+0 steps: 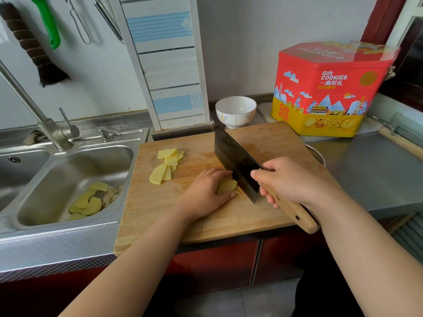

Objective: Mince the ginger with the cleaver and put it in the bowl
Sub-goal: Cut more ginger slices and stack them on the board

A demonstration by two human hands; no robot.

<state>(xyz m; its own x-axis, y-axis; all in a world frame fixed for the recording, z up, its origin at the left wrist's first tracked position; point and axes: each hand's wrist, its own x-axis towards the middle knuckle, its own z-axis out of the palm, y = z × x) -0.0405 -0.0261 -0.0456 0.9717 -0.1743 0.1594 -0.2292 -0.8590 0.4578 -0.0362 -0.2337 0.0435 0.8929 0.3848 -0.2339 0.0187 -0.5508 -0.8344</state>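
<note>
Kitchen counter, wooden cutting board (206, 216) beside the sink: I'm still slicing, not mincing yet.
My left hand (206, 191) pins the ginger stack (226, 186); my right hand (289, 178) grips the cleaver (235, 164), blade against it. Next: fine, steady chops; the white bowl (235, 110) waits behind.

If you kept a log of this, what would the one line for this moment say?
step: slicing ginger | left hand: holds ginger on board | right hand: grips cleaver | slices: on board | bowl: empty
</note>
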